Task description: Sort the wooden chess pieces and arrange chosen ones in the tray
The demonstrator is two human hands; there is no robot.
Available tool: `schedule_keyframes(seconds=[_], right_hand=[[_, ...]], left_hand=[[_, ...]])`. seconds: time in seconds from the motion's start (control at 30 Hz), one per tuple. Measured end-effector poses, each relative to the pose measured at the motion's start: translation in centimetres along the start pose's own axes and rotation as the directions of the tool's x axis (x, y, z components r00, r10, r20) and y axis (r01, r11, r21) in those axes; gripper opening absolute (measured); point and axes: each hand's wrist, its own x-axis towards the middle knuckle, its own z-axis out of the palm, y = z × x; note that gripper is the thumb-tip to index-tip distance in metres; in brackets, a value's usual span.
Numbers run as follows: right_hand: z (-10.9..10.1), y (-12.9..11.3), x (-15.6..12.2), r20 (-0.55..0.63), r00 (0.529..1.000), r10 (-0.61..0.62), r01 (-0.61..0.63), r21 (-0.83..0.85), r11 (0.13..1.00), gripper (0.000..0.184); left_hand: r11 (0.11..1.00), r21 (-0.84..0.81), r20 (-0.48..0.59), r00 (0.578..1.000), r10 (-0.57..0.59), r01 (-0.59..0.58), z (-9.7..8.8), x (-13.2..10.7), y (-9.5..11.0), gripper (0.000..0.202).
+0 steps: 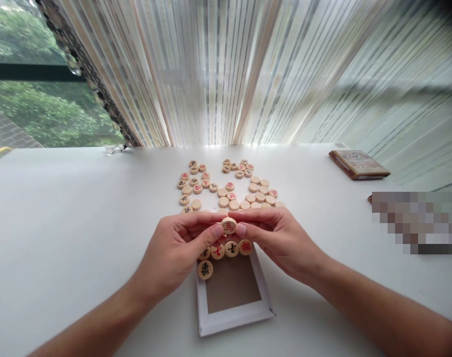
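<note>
Between the fingertips of my left hand and my right hand is a round wooden Chinese chess piece with a red character facing me. Both thumbs and forefingers are closed on it. It is held above the far end of a shallow white cardboard box tray with a brown bottom. Inside the tray, a row of pieces includes a red-marked piece and a black-marked piece. Another black-marked piece lies at the left, below that row. My hands hide the tray's far edge.
Beyond my hands, many loose pieces are spread on the white table, some face up, others blank side up. A flat brown printed box lies at the back right. A pixelated patch covers the right edge. Striped curtains hang behind the table.
</note>
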Motion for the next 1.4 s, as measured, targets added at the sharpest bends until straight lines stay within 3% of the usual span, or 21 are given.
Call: schedule_keyframes(seconds=[0.23, 0.57, 0.7, 0.83, 1.07, 1.23, 1.4], right_hand=[[0.1, 0.0, 0.2, 0.012, 1.000, -0.021, 0.021, -0.008, 1.000, 0.033], [0.3, -0.5, -0.1, -0.001, 0.999, -0.042, 0.041, -0.138, 0.990, 0.041], [0.7, -0.7, -0.2, 0.001, 0.999, -0.042, 0.042, -0.148, 0.988, 0.040], [1.1, -0.8, -0.2, -0.011, 0.998, -0.067, 0.065, -0.128, 0.990, 0.034], [1.1, -0.5, -0.3, -0.029, 0.999, -0.014, 0.011, -0.099, 0.995, 0.030], [0.9, -0.6, -0.3, -0.043, 0.999, 0.010, -0.015, -0.104, 0.994, 0.025], [0.7, -0.8, -0.1, -0.016, 1.000, 0.022, -0.024, -0.130, 0.991, 0.023]], left_hand=[[0.996, -0.059, 0.048, 0.997, -0.060, 0.063, -0.2, 0.1, -0.4, 0.042], [0.994, -0.067, 0.086, 0.993, -0.075, 0.081, -0.2, -0.2, 0.0, 0.037], [1.000, -0.007, 0.047, 0.999, -0.019, 0.019, 0.2, -0.4, 0.0, 0.033], [0.983, 0.144, 0.014, 0.994, 0.111, -0.112, 0.4, -0.7, -0.2, 0.032], [0.777, 0.460, 0.096, 0.894, 0.438, -0.430, 0.3, -0.9, -0.8, 0.029], [0.731, 0.471, 0.152, 0.862, 0.484, -0.493, 0.4, -1.0, -0.7, 0.034], [0.781, 0.430, 0.157, 0.889, 0.430, -0.454, 0.3, -0.9, -0.6, 0.037]])
